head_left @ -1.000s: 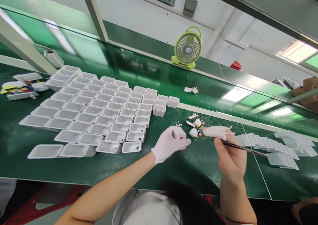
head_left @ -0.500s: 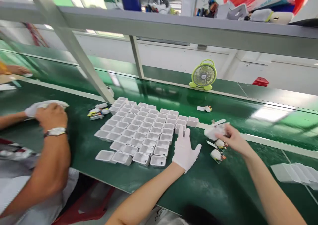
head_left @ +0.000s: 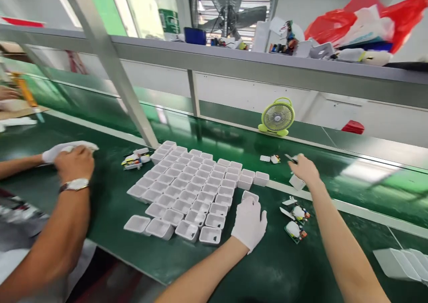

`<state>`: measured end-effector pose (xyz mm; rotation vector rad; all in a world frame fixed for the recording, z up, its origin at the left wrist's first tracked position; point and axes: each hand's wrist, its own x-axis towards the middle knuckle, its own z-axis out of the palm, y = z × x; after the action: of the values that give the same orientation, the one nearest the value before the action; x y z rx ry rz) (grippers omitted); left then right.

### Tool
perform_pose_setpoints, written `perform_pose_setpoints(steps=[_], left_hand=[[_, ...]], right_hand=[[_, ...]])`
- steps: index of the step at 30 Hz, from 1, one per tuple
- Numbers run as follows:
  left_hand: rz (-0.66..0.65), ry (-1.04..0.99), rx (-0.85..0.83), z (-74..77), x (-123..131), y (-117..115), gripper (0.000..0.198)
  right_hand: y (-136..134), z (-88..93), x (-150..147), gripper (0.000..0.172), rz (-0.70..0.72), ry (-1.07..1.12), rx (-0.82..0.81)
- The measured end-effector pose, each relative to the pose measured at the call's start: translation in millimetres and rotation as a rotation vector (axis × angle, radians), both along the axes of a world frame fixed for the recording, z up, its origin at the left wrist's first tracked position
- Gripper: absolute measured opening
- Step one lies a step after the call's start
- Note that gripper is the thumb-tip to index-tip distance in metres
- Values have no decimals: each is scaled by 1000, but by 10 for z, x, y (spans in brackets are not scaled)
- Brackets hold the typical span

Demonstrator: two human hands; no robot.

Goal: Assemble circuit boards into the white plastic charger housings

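My left hand (head_left: pixel 249 226), in a white glove, has its fingers closed over the near edge of a small white plastic box (head_left: pixel 250 196). That box sits a little apart from a dense block of similar open-topped white boxes (head_left: pixel 194 176). My bare right hand (head_left: pixel 306 170) is closed on a thin, flat piece (head_left: pixel 290 158), whose kind I cannot make out. Just below that hand is a white case (head_left: pixel 297 182), partly covered by it. Nearer to me lie small circuit boards with white parts (head_left: pixel 298 213) and another such board (head_left: pixel 293 230).
A co-worker's hands (head_left: pixel 74 160) work at the left. Circuit boards (head_left: pixel 135 159) lie beside the boxes, and a white piece with a small board (head_left: pixel 270 159) lies farther back. A green fan (head_left: pixel 277 117) stands behind. Stacked translucent trays (head_left: pixel 399 263) are at right; a shelf (head_left: pixel 247 64) crosses overhead.
My left hand has closed on a white box, which now stands apart from the block. My right hand has moved away from me; the white case shows below it. The view has tilted up.
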<state>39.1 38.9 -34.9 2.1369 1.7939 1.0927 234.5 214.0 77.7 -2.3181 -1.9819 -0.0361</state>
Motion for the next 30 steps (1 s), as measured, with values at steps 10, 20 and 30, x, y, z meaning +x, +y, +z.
perform_pose_setpoints(steps=[10, 20, 30], left_hand=[[-173, 40, 84, 8, 47, -292, 17], [37, -338, -240, -12, 4, -124, 69], [80, -616, -381, -48, -19, -80, 55]], right_hand=[[897, -336, -691, 36, 331, 15, -264], [456, 60, -479, 31, 376, 220, 46], [-1044, -98, -231, 30, 273, 148, -8]])
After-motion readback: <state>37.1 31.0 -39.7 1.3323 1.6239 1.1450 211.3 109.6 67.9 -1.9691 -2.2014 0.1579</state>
